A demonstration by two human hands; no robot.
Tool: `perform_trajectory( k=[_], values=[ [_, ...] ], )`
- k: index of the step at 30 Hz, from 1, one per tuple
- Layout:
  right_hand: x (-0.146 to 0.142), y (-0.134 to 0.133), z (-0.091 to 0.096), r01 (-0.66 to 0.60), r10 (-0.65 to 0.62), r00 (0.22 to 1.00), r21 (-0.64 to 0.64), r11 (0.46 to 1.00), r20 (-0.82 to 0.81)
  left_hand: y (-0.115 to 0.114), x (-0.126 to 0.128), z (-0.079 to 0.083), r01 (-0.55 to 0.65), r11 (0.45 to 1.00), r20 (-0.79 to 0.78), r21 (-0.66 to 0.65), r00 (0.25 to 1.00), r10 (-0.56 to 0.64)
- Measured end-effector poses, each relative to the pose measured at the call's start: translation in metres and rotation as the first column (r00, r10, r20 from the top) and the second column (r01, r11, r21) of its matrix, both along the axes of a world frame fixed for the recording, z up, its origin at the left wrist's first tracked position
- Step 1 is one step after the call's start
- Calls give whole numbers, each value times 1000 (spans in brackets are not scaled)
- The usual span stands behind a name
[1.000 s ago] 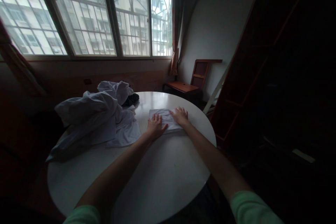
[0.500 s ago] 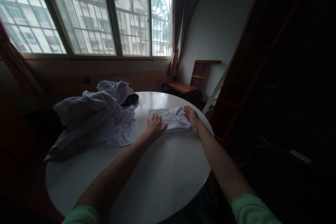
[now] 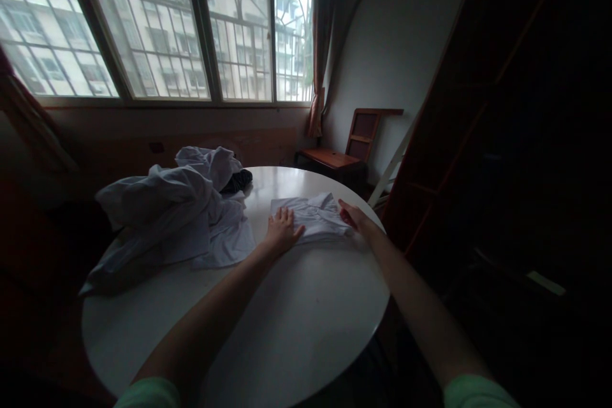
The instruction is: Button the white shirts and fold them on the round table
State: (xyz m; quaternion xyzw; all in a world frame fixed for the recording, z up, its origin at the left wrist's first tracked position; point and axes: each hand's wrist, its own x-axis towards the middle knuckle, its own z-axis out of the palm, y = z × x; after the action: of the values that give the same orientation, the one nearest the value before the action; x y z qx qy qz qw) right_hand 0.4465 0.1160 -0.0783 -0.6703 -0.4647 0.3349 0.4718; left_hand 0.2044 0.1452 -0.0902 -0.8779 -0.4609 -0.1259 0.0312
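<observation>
A small folded white shirt (image 3: 313, 217) lies on the far right part of a round white table (image 3: 287, 319). My left hand (image 3: 282, 231) rests flat on the shirt's left near corner, fingers spread, open. My right hand (image 3: 352, 215) is at the shirt's right edge, turned on its side with fingers lightly curled against the cloth; whether it grips the edge is unclear.
A heap of crumpled white clothes (image 3: 172, 210) covers the table's left back part, with a dark item (image 3: 240, 180) behind it. A wooden chair (image 3: 351, 150) stands by the wall beyond the table. A dark wooden frame (image 3: 449, 127) rises at right. Large windows (image 3: 157, 25) fill the back.
My right hand slid off the top of the folded shirt to its right edge and turned on its side. My left hand stayed in place on the left corner.
</observation>
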Motion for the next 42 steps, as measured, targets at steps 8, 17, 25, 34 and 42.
perform_trajectory(
  k=[8, 17, 25, 34, 42],
  values=[
    [-9, -57, -3, -181, 178, 975, 16, 983, 131, 4, 2, -9, 3, 999, 15, 54, 1000, -4],
    [-18, -73, -11, 20, -183, 861, 328, 945, 475, -14, 7, 5, 197, 910, 50, 364, 972, -230],
    [-24, -82, -11, 8, -259, 640, 330, 944, 724, -49, 57, 3, 665, 690, -102, 285, 737, -669],
    [-26, -79, -12, 23, -330, 523, 374, 927, 786, -50, 74, 0, 618, 749, -36, 239, 776, -630],
    [-29, -83, -10, -48, -344, 401, 395, 918, 849, -43, 86, -6, 603, 757, -62, 251, 790, -610]
  ],
)
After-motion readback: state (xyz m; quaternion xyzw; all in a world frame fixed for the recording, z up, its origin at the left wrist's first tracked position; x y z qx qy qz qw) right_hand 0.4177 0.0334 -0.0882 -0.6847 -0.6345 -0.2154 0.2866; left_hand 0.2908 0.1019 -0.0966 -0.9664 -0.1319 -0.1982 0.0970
